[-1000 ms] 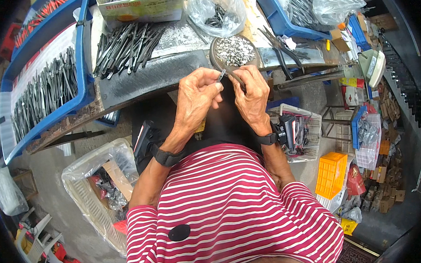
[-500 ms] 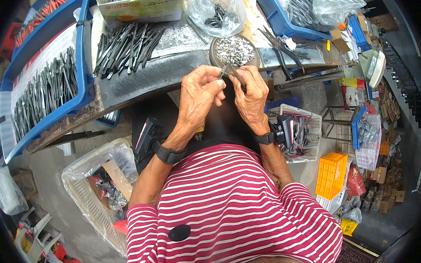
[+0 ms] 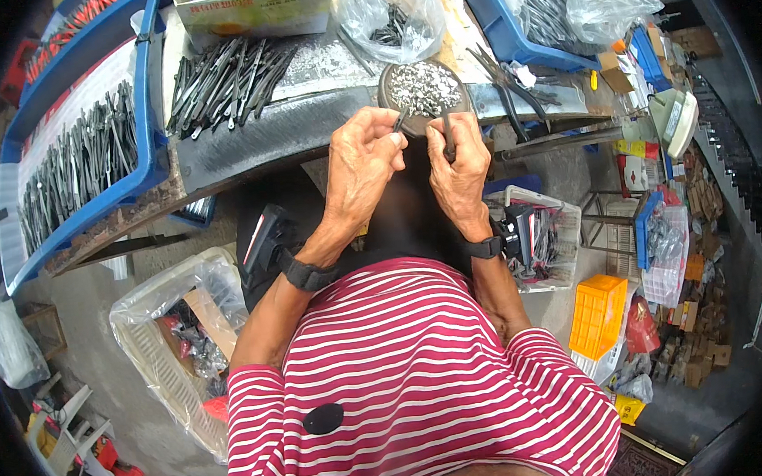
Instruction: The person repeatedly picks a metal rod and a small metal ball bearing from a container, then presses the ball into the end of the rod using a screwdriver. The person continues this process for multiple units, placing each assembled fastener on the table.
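Observation:
At the front edge of the bench, my left hand (image 3: pixel 365 156) is closed, pinching a small dark metal piece (image 3: pixel 401 121) between thumb and fingertips. To its right, my right hand (image 3: pixel 459 159) grips a thin dark metal tool (image 3: pixel 448 133) whose upper end points at a round dish (image 3: pixel 388 108); its exact kind is unclear. Small silvery-white parts (image 3: pixel 424 87) fill the dish, just beyond both hands. Behind it a clear plastic bag (image 3: pixel 390 24) holds small black pieces. A pile of long dark metal strips (image 3: pixel 228 86) lies to the left of the dish.
A blue tray (image 3: pixel 153 156) of upright metal strips stands on the left. Long-handled pliers (image 3: pixel 507 95) lie right of the dish, near a blue bin (image 3: pixel 518 46). An open carton (image 3: pixel 254 17) sits at the back. Crates flank my legs, including a lined white one (image 3: pixel 152 339).
My hands have drawn slightly apart. The tool in my right hand has left the small piece and now points up at the dish, more upright than before.

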The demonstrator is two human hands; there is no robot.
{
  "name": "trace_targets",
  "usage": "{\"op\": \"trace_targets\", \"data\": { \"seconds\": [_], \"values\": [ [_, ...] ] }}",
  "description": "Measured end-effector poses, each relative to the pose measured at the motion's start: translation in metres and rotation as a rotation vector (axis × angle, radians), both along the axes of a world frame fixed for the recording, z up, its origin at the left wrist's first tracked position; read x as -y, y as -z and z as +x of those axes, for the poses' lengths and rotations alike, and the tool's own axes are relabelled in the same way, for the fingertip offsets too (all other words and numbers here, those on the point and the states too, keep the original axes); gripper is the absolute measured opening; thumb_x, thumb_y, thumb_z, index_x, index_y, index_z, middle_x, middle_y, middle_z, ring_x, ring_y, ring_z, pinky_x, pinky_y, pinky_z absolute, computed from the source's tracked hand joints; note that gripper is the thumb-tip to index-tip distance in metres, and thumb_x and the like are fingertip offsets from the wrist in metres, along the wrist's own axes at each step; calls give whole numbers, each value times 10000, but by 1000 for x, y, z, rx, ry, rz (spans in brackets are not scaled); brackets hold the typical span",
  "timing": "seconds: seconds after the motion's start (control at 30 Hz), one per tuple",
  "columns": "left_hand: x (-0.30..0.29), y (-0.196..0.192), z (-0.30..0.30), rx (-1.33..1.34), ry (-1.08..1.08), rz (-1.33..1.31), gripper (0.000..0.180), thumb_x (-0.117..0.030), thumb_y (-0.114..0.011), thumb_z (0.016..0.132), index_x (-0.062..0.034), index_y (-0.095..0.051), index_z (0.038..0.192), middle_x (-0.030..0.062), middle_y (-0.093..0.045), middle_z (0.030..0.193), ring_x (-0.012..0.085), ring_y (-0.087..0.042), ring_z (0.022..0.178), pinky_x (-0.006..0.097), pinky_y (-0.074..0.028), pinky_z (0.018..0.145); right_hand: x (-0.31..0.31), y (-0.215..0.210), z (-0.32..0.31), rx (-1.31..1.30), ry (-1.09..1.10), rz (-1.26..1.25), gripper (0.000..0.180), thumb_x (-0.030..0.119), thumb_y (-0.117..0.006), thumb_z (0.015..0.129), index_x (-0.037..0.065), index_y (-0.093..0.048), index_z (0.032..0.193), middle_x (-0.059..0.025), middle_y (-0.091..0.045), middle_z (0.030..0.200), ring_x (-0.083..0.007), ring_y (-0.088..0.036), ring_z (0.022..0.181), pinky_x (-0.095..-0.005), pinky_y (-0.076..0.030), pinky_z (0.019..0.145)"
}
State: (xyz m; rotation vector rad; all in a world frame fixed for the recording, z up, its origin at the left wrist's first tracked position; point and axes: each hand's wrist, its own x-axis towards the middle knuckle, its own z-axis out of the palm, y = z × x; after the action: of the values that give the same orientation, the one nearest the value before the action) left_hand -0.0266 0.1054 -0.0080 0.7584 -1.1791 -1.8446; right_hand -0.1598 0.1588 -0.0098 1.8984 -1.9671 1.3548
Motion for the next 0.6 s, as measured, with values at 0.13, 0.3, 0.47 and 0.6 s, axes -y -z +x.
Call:
{"op": "trace_targets", "data": {
  "seconds": [0.13,0.3,0.47,0.6],
  "values": [
    [2,-1,6,27,-57,-19,194,-9,-527,794,41,-546,980,51,-583,750,54,-502,569,182,-395,502,-2,-3,-6,96,20,48,71,-36,-580,777,-20,-531,825,-139,-523,759,-281,-546,648,-350,-432,585],
    [6,-3,13,-13,-76,-35,189,-15,-528,842,45,-534,1021,57,-591,776,43,-481,573,151,-346,469,5,-11,-13,31,18,131,93,-32,-579,768,-20,-574,860,-144,-533,769,-287,-555,664,-340,-438,591],
    [7,-1,20,-22,-96,-30,188,-18,-535,835,45,-535,1012,54,-590,777,41,-477,579,152,-342,473,11,-18,-11,-53,-7,224,166,123,-667,735,30,-645,870,-121,-527,797,-275,-560,698,-351,-448,613],
    [6,1,24,-6,-88,-25,197,-32,-544,828,40,-538,1012,49,-589,774,36,-472,586,152,-341,479,10,-22,-7,-179,-40,215,228,189,-703,716,43,-654,885,-116,-515,791,-280,-550,716,-362,-446,618]
  ]
}}
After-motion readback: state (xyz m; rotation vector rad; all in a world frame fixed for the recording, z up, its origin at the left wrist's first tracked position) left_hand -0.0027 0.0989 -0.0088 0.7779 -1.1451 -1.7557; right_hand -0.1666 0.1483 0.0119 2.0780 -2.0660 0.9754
